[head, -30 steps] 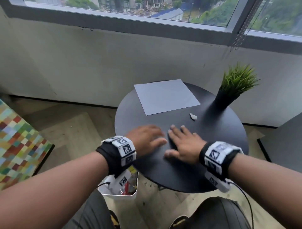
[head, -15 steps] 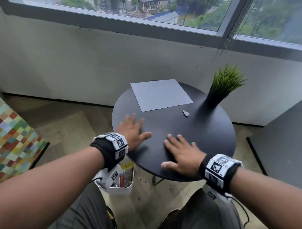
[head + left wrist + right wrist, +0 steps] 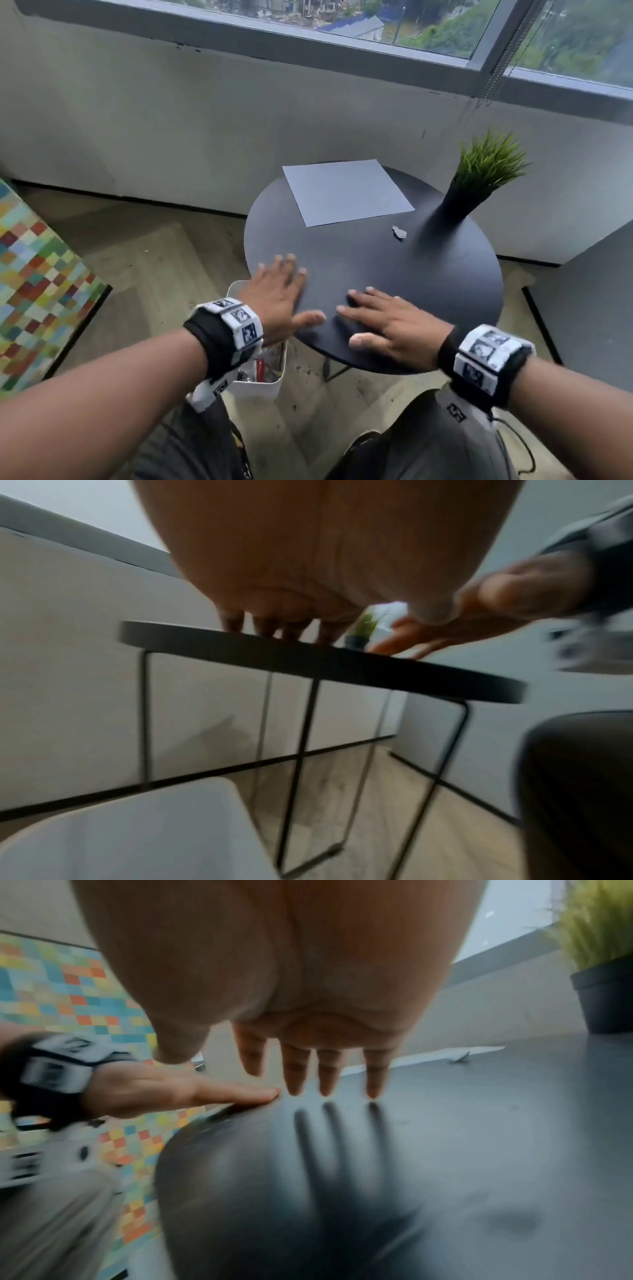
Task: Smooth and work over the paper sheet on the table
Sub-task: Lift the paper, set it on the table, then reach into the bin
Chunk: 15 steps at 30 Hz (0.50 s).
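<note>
Both the left hand (image 3: 279,298) and right hand (image 3: 397,329) lie flat, fingers extended, on the table (image 3: 428,274); white bin (image 3: 255,387) below holds blurred items.

Matt paper sheet (image 3: 346,192) on smooth, faintly glossy dark table (image 3: 428,274); wood-look floor (image 3: 164,260).

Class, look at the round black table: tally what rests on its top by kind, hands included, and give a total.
Paper sheet: 1
Potted plant: 1
Small crumpled scrap: 1
Hands, left hand and right hand, flat on the table: 2
Total: 5
</note>
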{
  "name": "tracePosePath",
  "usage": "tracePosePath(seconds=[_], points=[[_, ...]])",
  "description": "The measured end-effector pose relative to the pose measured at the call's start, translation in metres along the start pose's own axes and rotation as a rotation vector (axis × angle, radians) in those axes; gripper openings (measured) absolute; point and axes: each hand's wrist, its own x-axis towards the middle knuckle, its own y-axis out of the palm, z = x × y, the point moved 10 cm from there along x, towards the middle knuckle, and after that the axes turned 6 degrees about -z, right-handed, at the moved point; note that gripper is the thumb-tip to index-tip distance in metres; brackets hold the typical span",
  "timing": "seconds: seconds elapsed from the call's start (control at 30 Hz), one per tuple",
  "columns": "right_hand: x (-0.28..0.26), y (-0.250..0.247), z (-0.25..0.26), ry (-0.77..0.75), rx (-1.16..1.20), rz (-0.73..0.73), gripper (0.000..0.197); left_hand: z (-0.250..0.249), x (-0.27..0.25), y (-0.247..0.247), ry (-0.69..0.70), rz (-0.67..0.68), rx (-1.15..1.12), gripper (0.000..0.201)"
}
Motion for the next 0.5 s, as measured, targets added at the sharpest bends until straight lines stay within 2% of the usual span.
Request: tracePosePath(seconds=[0.03, 0.07, 0.1, 0.13, 0.17, 0.2, 0.23, 0.27, 0.3, 0.33, 0.4, 0.43, 0.5], points=[[0.008, -0.014, -0.003, -0.058, 0.084, -0.055, 0.068, -0.026, -0.011, 0.005, 0.184, 0.036, -0.004, 0.122], [0.017, -0.028, -0.018, -0.048, 0.144, -0.128, 0.066, -0.047, -0.025, 0.008, 0.343, 0.074, -0.043, 0.120], [0.029, -0.036, -0.045, 0.032, 0.141, -0.181, 0.067, -0.059, -0.034, 0.007, 0.444, 0.083, -0.098, 0.118], [0.037, -0.038, -0.075, 0.179, 0.101, -0.189, 0.071, -0.060, -0.034, 0.003, 0.472, 0.039, -0.144, 0.116], [0.043, -0.033, -0.102, 0.350, 0.043, -0.157, 0.078, -0.048, -0.027, -0.005, 0.409, -0.041, -0.179, 0.117], [0.045, -0.024, -0.116, 0.466, -0.007, -0.098, 0.085, -0.026, -0.016, -0.013, 0.264, -0.113, -0.195, 0.120], [0.047, -0.013, -0.113, 0.490, -0.043, -0.038, 0.089, 0.001, -0.006, -0.017, 0.066, -0.143, -0.194, 0.120], [0.048, -0.004, -0.095, 0.431, -0.076, 0.009, 0.091, 0.027, -0.001, -0.014, -0.119, -0.118, -0.166, 0.118], [0.048, 0.001, -0.066, 0.296, -0.112, 0.034, 0.090, 0.041, -0.001, -0.009, -0.230, -0.073, -0.122, 0.117], [0.046, 0.002, -0.035, 0.141, -0.113, 0.050, 0.086, 0.041, -0.003, -0.005, -0.248, -0.040, -0.070, 0.118], [0.049, -0.009, -0.004, -0.056, -0.037, 0.032, 0.078, 0.013, -0.015, 0.007, -0.091, 0.005, 0.005, 0.126], [0.057, -0.015, -0.012, -0.046, 0.005, 0.006, 0.078, -0.010, -0.025, 0.013, 0.043, 0.030, 0.024, 0.128], [0.071, -0.024, -0.049, 0.150, -0.014, -0.044, 0.080, -0.058, -0.048, 0.020, 0.331, 0.068, 0.041, 0.121]])
